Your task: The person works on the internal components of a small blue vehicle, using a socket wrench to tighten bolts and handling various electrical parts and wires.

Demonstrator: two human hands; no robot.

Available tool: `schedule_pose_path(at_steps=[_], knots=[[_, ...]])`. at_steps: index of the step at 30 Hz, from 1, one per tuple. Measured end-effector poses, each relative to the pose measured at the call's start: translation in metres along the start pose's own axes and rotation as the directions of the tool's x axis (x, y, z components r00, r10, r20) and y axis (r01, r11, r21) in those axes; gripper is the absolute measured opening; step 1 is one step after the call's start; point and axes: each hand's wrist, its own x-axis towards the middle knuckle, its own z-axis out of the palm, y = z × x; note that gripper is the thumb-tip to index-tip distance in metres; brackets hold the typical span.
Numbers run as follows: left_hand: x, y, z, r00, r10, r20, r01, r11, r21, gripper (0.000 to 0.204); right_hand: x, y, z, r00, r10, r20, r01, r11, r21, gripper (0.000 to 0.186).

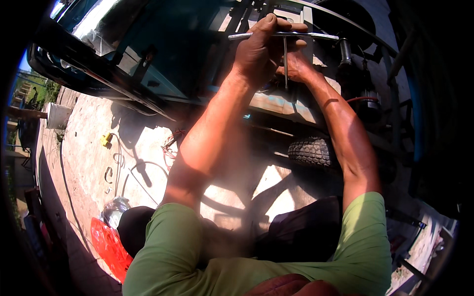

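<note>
Above the metal frame (pixel 276 106) of a vehicle, my left hand (pixel 256 52) is closed round the crossbar of a T-handle wrench (pixel 316 35). The thumb lies over the bar, and the wrench's thin stem points down toward me. Just right of it and partly behind it is my right hand (pixel 296 64), close to the stem. Most of its fingers are hidden, so I cannot make out whether it grips anything. Both forearms reach far forward from green sleeves.
A knobbly tyre (pixel 311 150) sits under the frame, with a shock absorber (pixel 345 52) at the far right. On the ground at left are a yellow plug (pixel 105 140), loose cables and a red plastic bag (pixel 108 246). A white bucket (pixel 58 116) stands farther left.
</note>
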Motion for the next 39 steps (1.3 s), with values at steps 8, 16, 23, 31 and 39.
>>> schedule_pose_path(at_steps=[8, 16, 23, 31, 39], knots=[[0.025, 0.026, -0.004, 0.926, -0.378, 0.001, 0.372, 0.913, 0.17, 0.037, -0.006, -0.017, -0.015, 0.99, 0.124, 0.067, -0.133, 0.98, 0.148, 0.044], [0.047, 0.029, -0.005, 0.905, -0.423, -0.044, 0.413, 0.848, 0.331, 0.032, -0.004, -0.003, -0.002, 0.999, 0.005, 0.032, -0.005, 1.0, 0.004, 0.047], [0.039, 0.046, 0.004, 0.903, -0.347, 0.253, 0.361, 0.933, -0.01, 0.052, -0.011, 0.012, 0.019, 0.996, 0.084, -0.035, -0.08, 0.991, 0.108, 0.05], [-0.03, 0.127, 0.047, 0.828, -0.56, -0.033, 0.549, 0.798, 0.249, 0.061, -0.017, 0.025, 0.036, 0.994, 0.105, -0.002, -0.105, 0.993, -0.057, 0.059], [-0.167, 0.149, 0.028, 0.584, -0.703, -0.406, 0.772, 0.328, 0.544, 0.071, -0.022, 0.018, 0.034, 0.997, 0.061, -0.048, -0.059, 0.998, 0.032, 0.056]])
